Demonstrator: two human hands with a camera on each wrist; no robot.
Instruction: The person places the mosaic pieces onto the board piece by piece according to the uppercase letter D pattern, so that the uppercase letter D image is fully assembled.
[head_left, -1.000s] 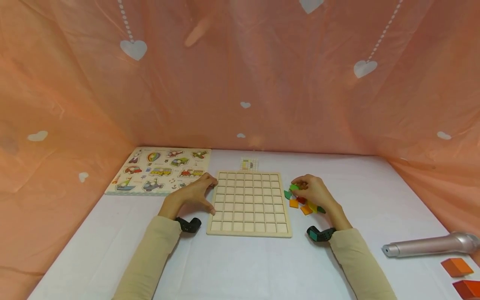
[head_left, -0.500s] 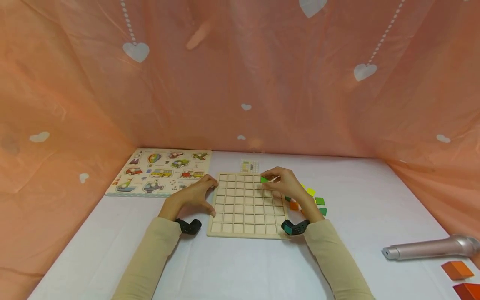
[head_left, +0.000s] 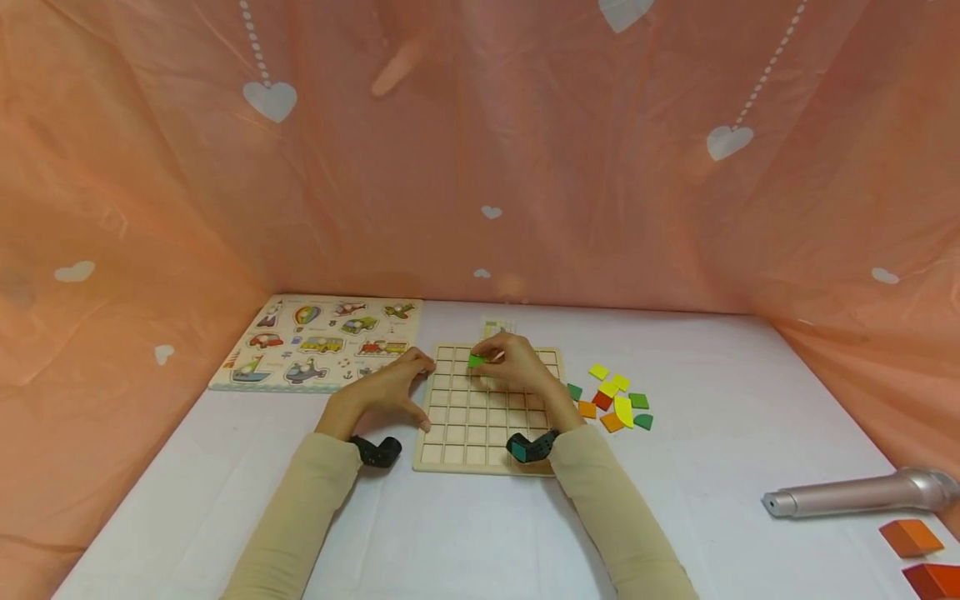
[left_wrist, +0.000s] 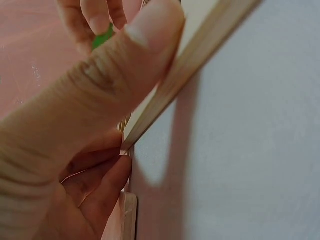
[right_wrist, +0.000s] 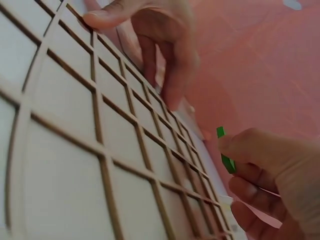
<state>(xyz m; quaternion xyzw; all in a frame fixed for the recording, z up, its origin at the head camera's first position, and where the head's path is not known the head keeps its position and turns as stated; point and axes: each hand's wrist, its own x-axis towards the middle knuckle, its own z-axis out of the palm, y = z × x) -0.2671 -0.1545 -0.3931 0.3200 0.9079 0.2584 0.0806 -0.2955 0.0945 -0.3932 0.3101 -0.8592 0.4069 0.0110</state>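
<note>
A pale wooden grid board lies in front of the person, its cells showing bare wood where uncovered. My left hand rests at the board's left edge, thumb and fingers spread apart along it. The left wrist view shows the left thumb lying over the rim. My right hand pinches a small green tile between thumb and fingers, over the far rows of the board. In the right wrist view the green tile is held on edge, above the board's surface.
Right of the board lie several loose tiles: yellow, red, orange and green. A small patterned card sits behind the board. Back left is a vehicle picture puzzle. A microphone and orange and red blocks are at right.
My right hand has picked a green tile from the loose pile and carried it left across the board's far rows. The left hand has stayed at the board's edge.
</note>
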